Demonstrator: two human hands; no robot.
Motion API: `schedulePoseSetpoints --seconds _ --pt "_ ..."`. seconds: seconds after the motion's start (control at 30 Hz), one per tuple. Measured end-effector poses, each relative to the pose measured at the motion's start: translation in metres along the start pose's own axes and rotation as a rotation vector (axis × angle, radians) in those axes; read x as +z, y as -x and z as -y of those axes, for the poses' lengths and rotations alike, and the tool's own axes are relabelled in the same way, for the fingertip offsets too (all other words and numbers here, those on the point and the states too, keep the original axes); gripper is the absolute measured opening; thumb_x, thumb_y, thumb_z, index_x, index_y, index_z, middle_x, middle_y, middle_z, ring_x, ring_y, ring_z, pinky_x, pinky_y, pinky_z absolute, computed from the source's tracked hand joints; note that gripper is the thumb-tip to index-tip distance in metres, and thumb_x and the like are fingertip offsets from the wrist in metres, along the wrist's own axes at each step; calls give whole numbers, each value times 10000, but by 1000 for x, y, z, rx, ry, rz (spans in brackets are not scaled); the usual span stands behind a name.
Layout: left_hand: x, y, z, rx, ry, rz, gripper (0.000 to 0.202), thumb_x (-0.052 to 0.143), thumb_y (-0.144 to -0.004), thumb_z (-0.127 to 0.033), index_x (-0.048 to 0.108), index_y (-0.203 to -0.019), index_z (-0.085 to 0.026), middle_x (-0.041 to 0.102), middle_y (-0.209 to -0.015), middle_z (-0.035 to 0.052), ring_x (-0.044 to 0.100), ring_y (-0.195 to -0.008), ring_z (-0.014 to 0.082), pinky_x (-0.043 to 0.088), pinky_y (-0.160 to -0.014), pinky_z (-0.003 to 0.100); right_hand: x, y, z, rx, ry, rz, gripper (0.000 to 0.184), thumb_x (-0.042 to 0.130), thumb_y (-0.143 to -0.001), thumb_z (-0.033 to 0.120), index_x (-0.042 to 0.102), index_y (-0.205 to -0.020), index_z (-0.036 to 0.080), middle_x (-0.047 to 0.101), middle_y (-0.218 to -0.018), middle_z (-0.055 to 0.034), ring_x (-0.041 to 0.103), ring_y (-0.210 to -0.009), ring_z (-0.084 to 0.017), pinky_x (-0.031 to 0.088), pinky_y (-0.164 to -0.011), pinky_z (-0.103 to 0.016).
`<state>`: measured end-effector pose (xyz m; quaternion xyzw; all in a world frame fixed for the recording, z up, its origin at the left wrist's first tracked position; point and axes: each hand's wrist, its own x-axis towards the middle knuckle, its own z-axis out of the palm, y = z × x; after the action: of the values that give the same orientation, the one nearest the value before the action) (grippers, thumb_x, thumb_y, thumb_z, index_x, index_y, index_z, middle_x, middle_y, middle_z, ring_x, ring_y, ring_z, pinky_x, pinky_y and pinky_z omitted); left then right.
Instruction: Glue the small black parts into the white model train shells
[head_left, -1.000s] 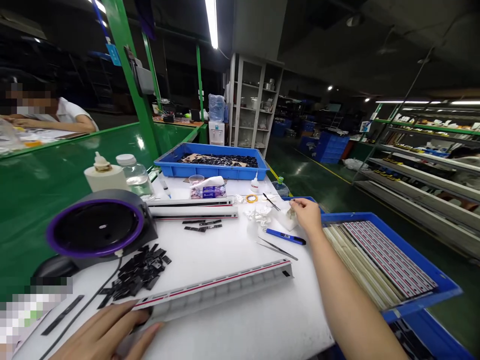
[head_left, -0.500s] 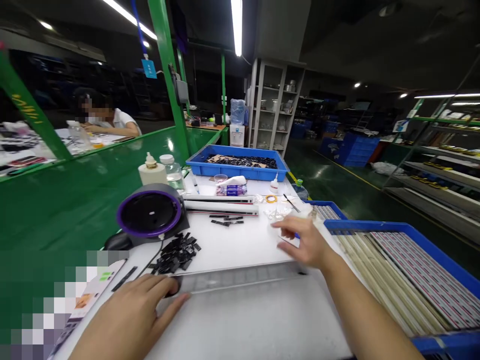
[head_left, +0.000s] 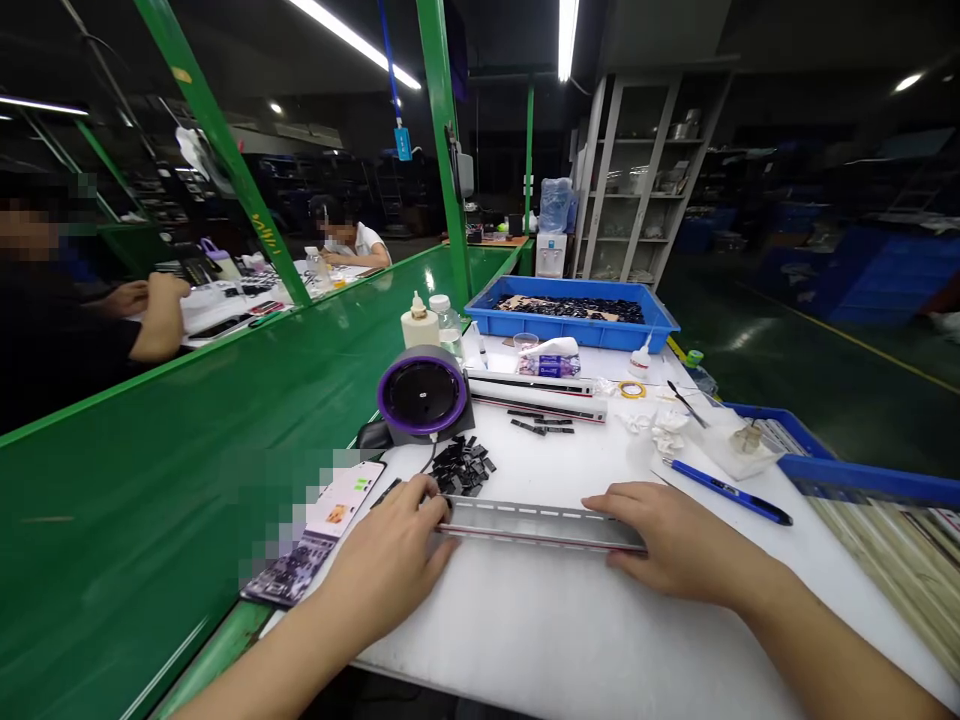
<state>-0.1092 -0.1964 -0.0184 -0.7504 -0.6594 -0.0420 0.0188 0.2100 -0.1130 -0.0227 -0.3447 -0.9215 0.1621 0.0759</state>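
A long, thin grey strip (head_left: 529, 522) with a row of slots and a dark reddish line along its near side lies across the white tabletop. My left hand (head_left: 401, 545) grips its left end, thumb on the near side and fingers on the far side. Around the right end, my right hand (head_left: 671, 535) is closed in the same way. Just beyond my left hand sits a pile of small black pieces (head_left: 461, 466). Farther back, a few more black pieces (head_left: 541, 424) lie before two long white bars (head_left: 536, 406).
A round black fan-like device with a purple rim (head_left: 422, 393) stands at left, a phone (head_left: 322, 540) nearer me. A blue pen (head_left: 727, 490) and crumpled tissue (head_left: 666, 432) lie right. Blue bins (head_left: 570, 326) stand behind and at right. Two people sit beyond the green partition (head_left: 225, 430).
My right hand has come down from above the table onto the strip's right end. The left hand stays at the left end. The view has turned left, and the strip is no longer blurred.
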Motion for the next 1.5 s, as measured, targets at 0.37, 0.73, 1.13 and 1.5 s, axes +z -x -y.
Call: schedulePoseSetpoints --seconds 0.37,0.73,1.13,1.5 --pt "10 -1 3 69 -16 -82 149 504 -876 -277 613 -840 -181 547 -1271 119 571 -1093 288 496 -904 473 0 -1 1 7 -20 11 466 632 -829 244 557 -1287 289 604 -1133 -38 558 -1028 -233 443 -885 -338" --pt "9 -2 1 81 -43 -142 132 527 -832 -310 611 -870 -215 565 -1296 89 548 -1136 309 486 -878 485 -7 1 -5 -14 -125 -28 482 656 -861 422 559 -1308 269 595 -1198 -60 556 -1071 -260 437 -917 -355" --pt "33 -14 20 256 55 -290 203 555 -801 -418 664 -929 -304 591 -1304 9 513 -1212 316 455 -968 546 -30 12 -73 99 -592 -944 465 439 -969 497 686 -763 161 554 -625 -27 530 -599 -168 414 -566 -281" --pt "6 -16 -28 373 63 -356 230 566 -800 -350 652 -1009 -304 539 -1366 18 429 -1304 307 428 -1037 523 -23 5 -64 92 -354 -975 444 387 -989 380 664 -726 154 553 -605 -14 550 -592 -156 403 -585 -276"
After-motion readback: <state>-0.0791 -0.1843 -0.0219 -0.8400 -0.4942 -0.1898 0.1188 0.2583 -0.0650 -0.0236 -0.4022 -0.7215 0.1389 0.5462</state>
